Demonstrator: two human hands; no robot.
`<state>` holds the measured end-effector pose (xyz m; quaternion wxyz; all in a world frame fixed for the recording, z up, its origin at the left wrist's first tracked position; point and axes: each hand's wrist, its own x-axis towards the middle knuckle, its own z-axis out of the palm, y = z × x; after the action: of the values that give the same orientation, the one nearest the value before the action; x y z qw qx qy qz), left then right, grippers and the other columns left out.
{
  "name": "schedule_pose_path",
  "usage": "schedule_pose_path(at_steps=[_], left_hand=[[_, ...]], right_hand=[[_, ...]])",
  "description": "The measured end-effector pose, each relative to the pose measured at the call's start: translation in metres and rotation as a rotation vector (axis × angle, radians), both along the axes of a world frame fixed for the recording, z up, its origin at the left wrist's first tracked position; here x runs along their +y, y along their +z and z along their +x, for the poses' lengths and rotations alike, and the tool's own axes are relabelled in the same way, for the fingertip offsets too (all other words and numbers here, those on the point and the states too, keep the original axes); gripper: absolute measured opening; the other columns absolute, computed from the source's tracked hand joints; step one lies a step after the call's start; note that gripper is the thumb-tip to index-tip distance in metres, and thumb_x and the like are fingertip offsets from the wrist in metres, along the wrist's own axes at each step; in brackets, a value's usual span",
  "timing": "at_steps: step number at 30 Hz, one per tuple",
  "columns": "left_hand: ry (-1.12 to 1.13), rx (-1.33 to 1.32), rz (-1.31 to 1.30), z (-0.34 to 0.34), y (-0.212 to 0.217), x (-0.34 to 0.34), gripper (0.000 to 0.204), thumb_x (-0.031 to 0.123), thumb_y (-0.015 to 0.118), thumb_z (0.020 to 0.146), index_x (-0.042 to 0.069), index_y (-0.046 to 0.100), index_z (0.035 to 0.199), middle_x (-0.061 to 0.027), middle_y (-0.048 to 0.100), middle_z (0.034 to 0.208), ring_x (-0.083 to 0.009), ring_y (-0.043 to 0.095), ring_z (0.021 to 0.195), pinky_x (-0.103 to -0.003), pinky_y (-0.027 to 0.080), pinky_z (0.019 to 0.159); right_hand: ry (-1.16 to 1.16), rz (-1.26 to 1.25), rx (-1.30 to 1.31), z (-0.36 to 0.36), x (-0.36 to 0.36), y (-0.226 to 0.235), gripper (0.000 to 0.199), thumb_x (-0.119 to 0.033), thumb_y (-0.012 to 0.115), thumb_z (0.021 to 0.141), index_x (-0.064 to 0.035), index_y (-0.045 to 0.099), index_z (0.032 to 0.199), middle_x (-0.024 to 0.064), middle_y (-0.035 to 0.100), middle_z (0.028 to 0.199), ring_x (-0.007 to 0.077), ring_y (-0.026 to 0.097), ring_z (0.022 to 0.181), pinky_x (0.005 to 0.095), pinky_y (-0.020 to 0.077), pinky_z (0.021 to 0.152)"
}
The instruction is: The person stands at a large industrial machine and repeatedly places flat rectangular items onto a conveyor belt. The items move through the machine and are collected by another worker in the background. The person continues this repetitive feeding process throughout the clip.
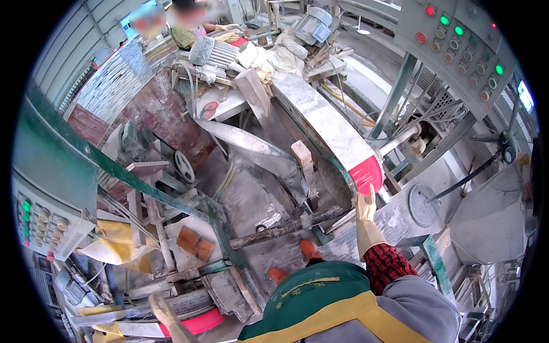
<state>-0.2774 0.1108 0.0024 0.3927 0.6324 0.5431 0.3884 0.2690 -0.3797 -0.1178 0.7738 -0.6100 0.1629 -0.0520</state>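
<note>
My right hand, below a red plaid cuff, reaches forward to the end of a long whitish stone-like strip. Its outstretched fingers touch the strip's bright red end. What lies under the fingertips is hidden. My left hand is low on the left, fingers apart, with nothing seen in it. It is over or beside a second white strip with a red section; whether it touches that strip I cannot tell. Both hands look pale, as if gloved.
Control panels with lit buttons stand at left and upper right. A green rail crosses the left side. Ahead are a handwheel, a motor and wooden blocks. People work at the far left.
</note>
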Motion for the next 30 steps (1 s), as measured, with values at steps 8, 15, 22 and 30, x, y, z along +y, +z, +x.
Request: schedule_pose_path(at_steps=[8, 15, 22, 30], left_hand=[[0.277, 1.389, 0.317, -0.03, -0.036, -0.02, 0.042, 0.039, 0.042, 0.094, 0.01, 0.052, 0.123, -0.0073, 0.055, 0.123, -0.0301, 0.049, 0.111, -0.043, 0.039, 0.093], [0.311, 1.318, 0.452, -0.015, -0.026, -0.036, 0.038, 0.035, 0.045, 0.093, 0.006, 0.054, 0.116, -0.0078, 0.058, 0.117, -0.0291, 0.053, 0.102, -0.041, 0.041, 0.086], [0.309, 1.32, 0.533, -0.021, -0.039, -0.035, 0.037, 0.033, 0.048, 0.092, 0.004, 0.053, 0.115, -0.0111, 0.059, 0.114, -0.0287, 0.055, 0.099, -0.041, 0.043, 0.081], [0.341, 1.361, 0.65, -0.024, -0.055, -0.036, 0.04, 0.034, 0.046, 0.092, 0.006, 0.05, 0.12, -0.0107, 0.057, 0.117, -0.0269, 0.054, 0.101, -0.041, 0.043, 0.081]], right_hand=[[0.429, -0.431, 0.665, -0.062, -0.097, -0.1, 0.056, -0.005, 0.055, 0.081, -0.0125, 0.039, 0.135, 0.0121, 0.06, 0.071, 0.0201, 0.058, 0.051, 0.0314, 0.0478, 0.046], [0.576, -0.309, 0.653, -0.058, -0.039, -0.079, 0.05, -0.006, 0.053, 0.087, -0.0118, 0.04, 0.135, 0.0194, 0.065, 0.084, 0.024, 0.064, 0.06, 0.0345, 0.0542, 0.052], [0.748, -0.183, 0.555, -0.06, 0.024, -0.048, 0.05, -0.008, 0.053, 0.088, -0.0101, 0.039, 0.136, 0.0167, 0.066, 0.087, 0.0221, 0.064, 0.063, 0.0322, 0.0541, 0.055], [0.728, -0.303, 0.491, -0.071, -0.007, -0.061, 0.05, -0.003, 0.053, 0.082, -0.0058, 0.045, 0.132, 0.016, 0.067, 0.085, 0.0228, 0.066, 0.064, 0.0327, 0.0551, 0.054]])
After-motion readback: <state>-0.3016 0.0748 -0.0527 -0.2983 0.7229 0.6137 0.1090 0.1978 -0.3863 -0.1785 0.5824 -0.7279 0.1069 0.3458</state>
